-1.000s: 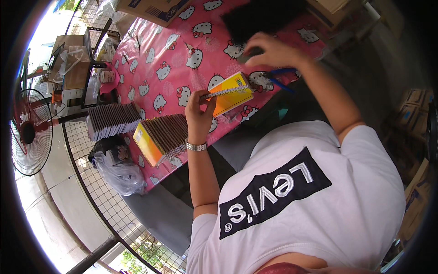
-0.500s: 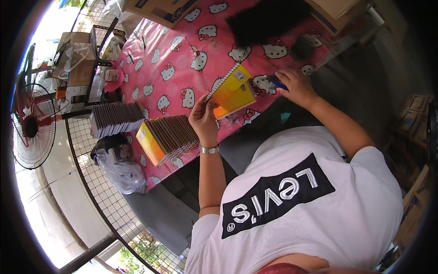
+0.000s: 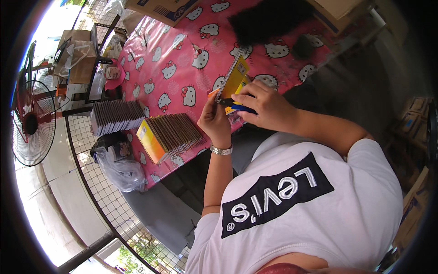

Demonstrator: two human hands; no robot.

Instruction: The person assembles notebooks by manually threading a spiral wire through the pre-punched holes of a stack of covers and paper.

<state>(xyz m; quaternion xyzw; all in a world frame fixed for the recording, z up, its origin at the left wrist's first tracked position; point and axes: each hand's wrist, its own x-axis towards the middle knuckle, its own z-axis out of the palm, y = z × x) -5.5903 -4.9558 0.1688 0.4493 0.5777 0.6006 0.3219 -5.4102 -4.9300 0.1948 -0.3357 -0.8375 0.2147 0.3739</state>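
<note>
My left hand [image 3: 213, 121] pinches the near end of a yellow spiral notebook [image 3: 236, 76], which is tilted up over the table. Along its edge runs the wire coil [image 3: 226, 75]. Blue-handled pliers [image 3: 242, 108] are gripped in my right hand [image 3: 272, 105]. Their dark jaws are close by my left fingertips, at the coil's near end; whether they bite the wire is too small to tell. To the left of my left hand, a row of spiral notebooks [image 3: 166, 137] with a yellow-orange cover in front leans together.
A second notebook stack [image 3: 117, 118] stands behind that row. The table has a pink cat-print cover [image 3: 171, 91]. Cardboard boxes [image 3: 164, 9] and a black cloth-like item [image 3: 269, 20] lie along its far side. Plastic bags [image 3: 121, 171] hang at the left edge, near a fan [image 3: 32, 123].
My right hand has brought the pliers leftward to the notebook's near coil end. My left hand has shifted slightly right and nearer, and the notebook is tilted more steeply.
</note>
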